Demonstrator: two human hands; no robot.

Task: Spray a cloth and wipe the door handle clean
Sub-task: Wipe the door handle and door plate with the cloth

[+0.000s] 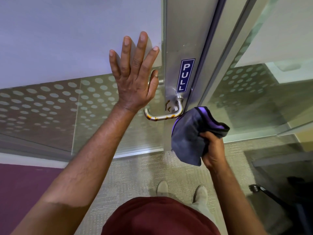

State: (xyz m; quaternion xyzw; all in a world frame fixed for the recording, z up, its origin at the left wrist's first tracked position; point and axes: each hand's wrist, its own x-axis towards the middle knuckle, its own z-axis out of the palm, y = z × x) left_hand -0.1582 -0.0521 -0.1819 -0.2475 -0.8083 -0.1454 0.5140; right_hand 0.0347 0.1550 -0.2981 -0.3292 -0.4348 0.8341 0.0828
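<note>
A steel lever door handle (162, 116) sticks out from the metal door frame, streaked with orange-brown smears along its bar and on the plate beside it. My left hand (133, 77) lies flat with fingers spread against the glass door, just above and left of the handle. My right hand (212, 150) grips a bunched grey cloth with purple edging (188, 138). The cloth's upper corner touches the handle's right bend. No spray bottle is in view.
A blue PULL sticker (185, 75) sits on the metal frame (179, 39) above the handle. Frosted dotted glass panels (50, 102) flank the door. My feet (181, 190) stand on beige carpet; a dark chair base (264, 190) is at the lower right.
</note>
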